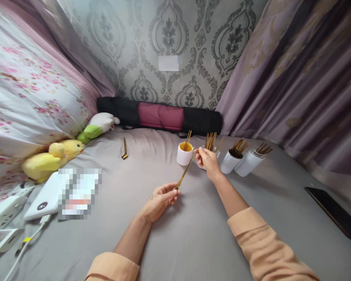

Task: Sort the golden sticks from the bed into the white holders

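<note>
My left hand is closed on the lower end of a slim gold-coloured stick, which slants up and to the right. At its upper end, the fingers of my right hand are pinched together; whether anything is between them is too small to tell. Just left of that hand stands a white cup with a yellow inside and a few thin gold sticks. Behind the right hand, a bundle of gold sticks rises from a container that the hand partly hides.
Right of my hand, a white cup and a tilted white cylinder hold brownish sticks. Gold pieces lie left on the grey sheet. Plush toys, a white power bank, a phone and a rolled bag surround it.
</note>
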Action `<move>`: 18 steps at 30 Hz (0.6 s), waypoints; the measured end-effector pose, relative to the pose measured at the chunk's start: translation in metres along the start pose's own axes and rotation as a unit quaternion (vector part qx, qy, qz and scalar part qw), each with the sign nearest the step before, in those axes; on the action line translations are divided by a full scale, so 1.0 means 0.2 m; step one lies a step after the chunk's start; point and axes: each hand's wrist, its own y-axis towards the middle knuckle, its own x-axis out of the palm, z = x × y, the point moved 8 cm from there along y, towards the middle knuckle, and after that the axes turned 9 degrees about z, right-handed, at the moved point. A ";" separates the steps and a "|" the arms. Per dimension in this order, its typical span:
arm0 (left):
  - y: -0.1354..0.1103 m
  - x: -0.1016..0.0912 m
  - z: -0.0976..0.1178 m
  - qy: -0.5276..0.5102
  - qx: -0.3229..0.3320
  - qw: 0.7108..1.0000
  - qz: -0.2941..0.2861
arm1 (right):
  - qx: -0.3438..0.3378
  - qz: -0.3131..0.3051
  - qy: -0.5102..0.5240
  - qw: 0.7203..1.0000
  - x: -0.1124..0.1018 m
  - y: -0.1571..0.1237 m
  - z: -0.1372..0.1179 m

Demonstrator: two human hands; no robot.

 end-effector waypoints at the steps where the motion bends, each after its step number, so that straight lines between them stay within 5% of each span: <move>1: 0.00 0.00 0.00 -0.001 0.001 1.000 0.000 | -0.002 -0.001 -0.002 1.000 0.00 0.00 0.00; 18: 0.01 -0.01 -0.01 -0.006 0.004 1.000 -0.006 | -0.009 -0.007 -0.025 1.000 0.01 0.01 -0.03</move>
